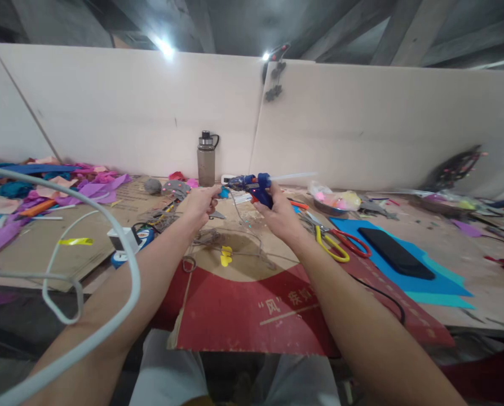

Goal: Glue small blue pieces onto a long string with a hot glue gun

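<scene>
My right hand [279,213] is wrapped round the handle of a blue hot glue gun [257,185], and a clear glue stick [296,176] juts from its back end. The gun's nozzle points left, close to a small bright blue piece [224,193] pinched in the fingertips of my left hand [201,206]. Whether nozzle and piece touch, I cannot tell. Thin grey cord [210,237] lies tangled below my hands, beside a small yellow cut-out shape [226,256] on the red and tan cardboard [252,310].
A grey bottle [206,160] stands by the white partition. Scissors with yellow and red handles [334,245] lie to the right, near a black phone [396,252] on blue sheets [442,285]. Coloured scraps [66,186] pile up at left, and a white cable [129,248] loops across the foreground.
</scene>
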Demonstrator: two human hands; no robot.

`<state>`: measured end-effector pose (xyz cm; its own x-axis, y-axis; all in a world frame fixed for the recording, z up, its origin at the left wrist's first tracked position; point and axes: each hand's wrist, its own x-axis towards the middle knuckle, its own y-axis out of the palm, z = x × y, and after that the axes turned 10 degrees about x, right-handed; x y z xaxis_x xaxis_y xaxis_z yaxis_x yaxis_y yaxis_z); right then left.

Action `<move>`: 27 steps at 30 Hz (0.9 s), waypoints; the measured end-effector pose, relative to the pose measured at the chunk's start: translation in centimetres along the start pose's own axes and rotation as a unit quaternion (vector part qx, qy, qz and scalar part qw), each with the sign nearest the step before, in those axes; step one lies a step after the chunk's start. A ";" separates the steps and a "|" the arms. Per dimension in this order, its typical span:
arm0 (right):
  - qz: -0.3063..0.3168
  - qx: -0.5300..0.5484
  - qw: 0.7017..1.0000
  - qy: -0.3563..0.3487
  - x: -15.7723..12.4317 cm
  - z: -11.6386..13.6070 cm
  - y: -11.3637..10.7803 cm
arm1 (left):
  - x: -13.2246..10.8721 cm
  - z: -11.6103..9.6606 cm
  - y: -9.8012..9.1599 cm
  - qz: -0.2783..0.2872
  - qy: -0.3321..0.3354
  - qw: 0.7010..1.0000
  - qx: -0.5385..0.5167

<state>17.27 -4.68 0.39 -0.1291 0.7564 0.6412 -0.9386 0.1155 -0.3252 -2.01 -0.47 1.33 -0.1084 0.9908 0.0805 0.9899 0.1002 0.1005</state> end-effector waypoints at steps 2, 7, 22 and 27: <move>0.001 0.002 1.000 0.005 0.0 -0.1 0.0 | 0.1 0.1 0.0 0.002 0.000 1.000 0.000; 0.007 0.012 1.000 0.000 0.0 -0.6 0.1 | 0.3 0.3 -0.1 0.010 0.011 1.000 0.002; 0.015 -0.102 0.994 -0.021 -0.1 0.1 -0.1 | 0.2 0.5 0.1 0.016 0.045 0.998 0.039; 0.037 -0.200 0.976 -0.074 -0.3 0.8 -0.1 | 0.1 0.7 0.1 0.002 0.074 0.994 0.081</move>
<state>17.15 -5.46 0.76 -0.2643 0.6739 0.6899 -0.7291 0.3286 -0.6004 -1.90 -0.30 0.64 -0.1043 0.9681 0.2276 0.9908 0.1209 -0.0602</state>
